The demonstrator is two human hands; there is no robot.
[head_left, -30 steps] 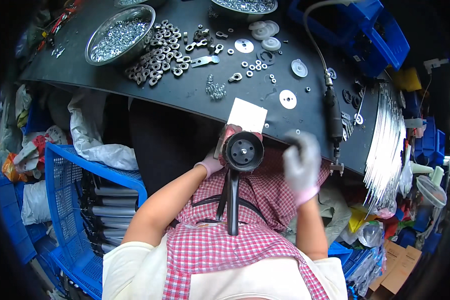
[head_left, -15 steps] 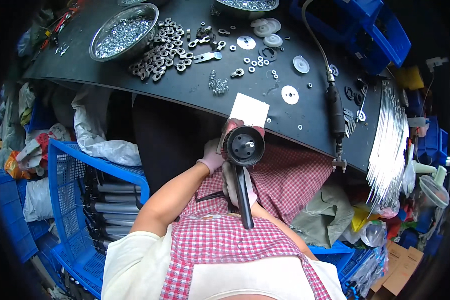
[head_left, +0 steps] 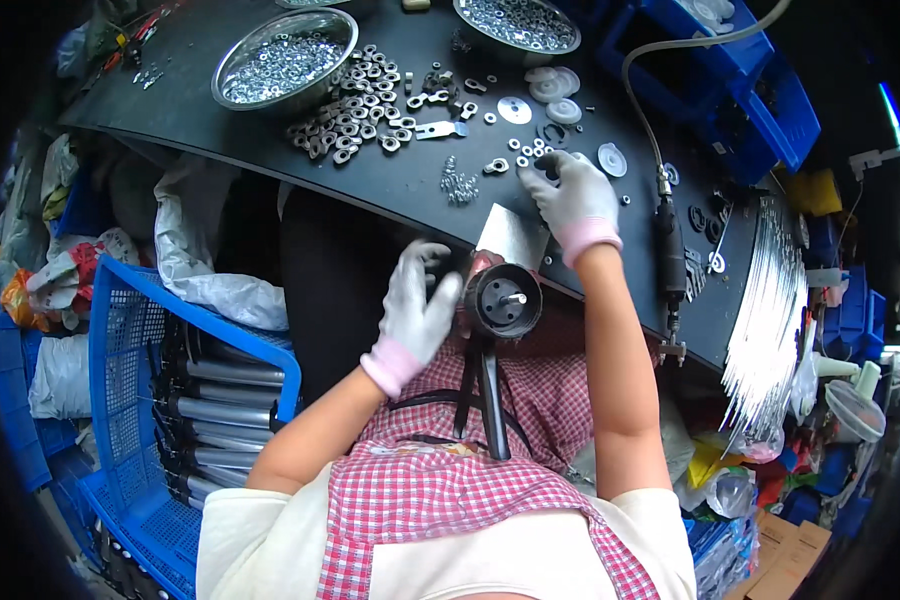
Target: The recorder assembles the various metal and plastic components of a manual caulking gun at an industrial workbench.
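Upright at the table's near edge stands what looks like a caulking gun body (head_left: 503, 300), with a round black cup, a rod tip in its middle, a red frame and two black handle levers hanging down. A pale metal plate (head_left: 513, 233) lies behind it on the edge. My left hand (head_left: 415, 312), in a white and pink glove, is just left of the gun, fingers apart and holding nothing. Over the table my right hand (head_left: 578, 200), gloved likewise, reaches small white rings (head_left: 526, 155). Its thumb and forefinger are bent but apart; the fingertips partly hide the rings.
Metal bowls (head_left: 232, 92) of small parts stand at the back, near a pile of metal eyelet pieces (head_left: 355, 115) and small springs (head_left: 458, 184). An air screwdriver (head_left: 671, 250) hangs at right beside long metal rods (head_left: 765, 310). A blue crate (head_left: 120, 380) holds silver tubes at left.
Both hands have come off the gun. My right hand has moved up and right to the rings; my left has drawn slightly aside and spread its fingers. The view has shifted slightly.
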